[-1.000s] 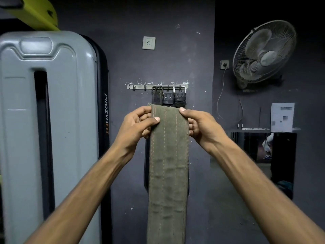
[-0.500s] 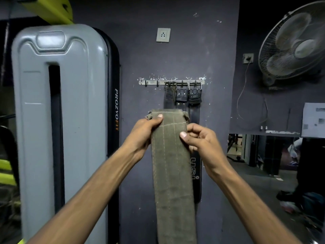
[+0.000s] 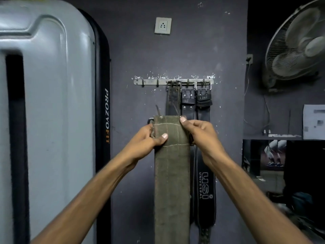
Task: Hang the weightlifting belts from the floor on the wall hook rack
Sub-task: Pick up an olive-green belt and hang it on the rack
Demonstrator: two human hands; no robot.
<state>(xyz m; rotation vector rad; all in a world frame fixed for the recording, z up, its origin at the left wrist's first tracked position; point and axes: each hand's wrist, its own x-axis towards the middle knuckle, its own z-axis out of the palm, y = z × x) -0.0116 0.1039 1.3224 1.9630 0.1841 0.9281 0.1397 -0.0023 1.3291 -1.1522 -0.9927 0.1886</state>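
I hold an olive-green stitched weightlifting belt [image 3: 171,182] upright in front of the wall, its buckle end on top with two prongs sticking up. My left hand [image 3: 147,140] grips its left edge and my right hand [image 3: 198,132] pinches its top right corner. Above it, a metal hook rack [image 3: 149,82] is screwed to the dark wall. Three dark leather belts [image 3: 204,110] hang by their buckles from the rack's right half. The rack's left hooks are bare. The green belt's top edge is well below the rack.
A tall grey machine shroud [image 3: 49,111] with a black "PROZVOFIT" edge fills the left. A wall socket [image 3: 163,25] sits above the rack. A wall fan [image 3: 297,43] hangs at the upper right, with a shelf and a mirror [image 3: 263,155] below it.
The view has moved closer to the wall and the rack looks larger. Both hands have shifted their grip at the belt's top, and the buckle prongs now stand up.
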